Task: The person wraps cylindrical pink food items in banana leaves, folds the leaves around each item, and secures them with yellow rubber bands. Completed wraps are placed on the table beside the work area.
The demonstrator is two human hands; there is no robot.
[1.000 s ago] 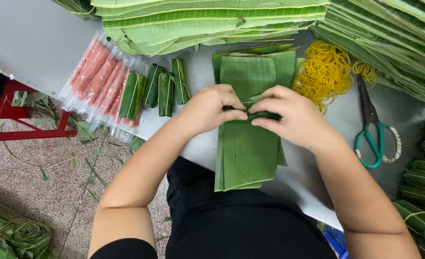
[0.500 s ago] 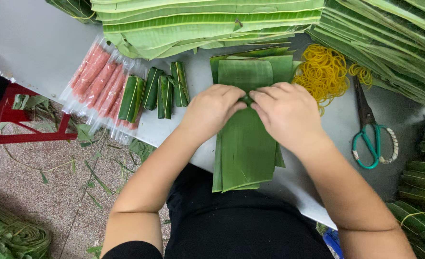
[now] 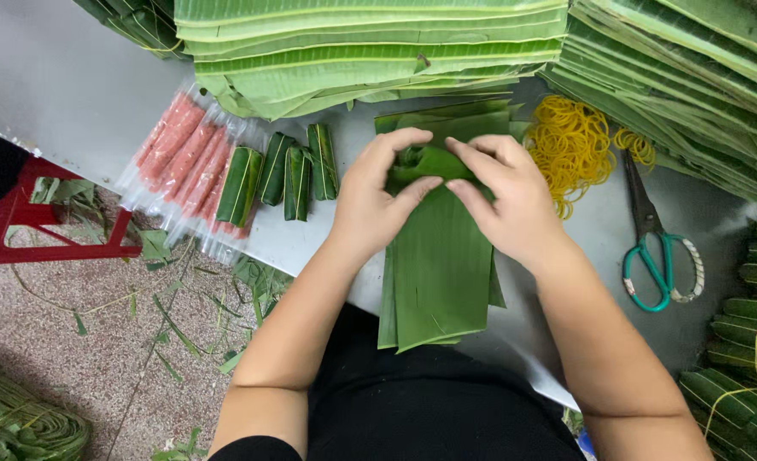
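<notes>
While you look down at the grey metal table, your left hand and your right hand meet over the far end of a flat stack of long green banana-leaf strips that lies lengthwise in front of you, its near end hanging over the table edge. Both hands are closed on a small rolled green leaf bundle, pinched between your thumbs and fingertips at the top of the stack; what is inside the roll cannot be seen.

Left of your left hand, apart from it, stand four finished green leaf-wrapped rolls side by side, the leftmost resting on a row of pink sausages in clear plastic sleeves. Just beyond your right hand lies a loose heap of yellow rubber bands, and near it, to the right, a pair of scissors with teal handles. A thick pile of broad banana leaves fills the far side of the table. Tied green leaf bundles are stacked at the right edge, and a red plastic stool stands on the speckled floor to the left.
</notes>
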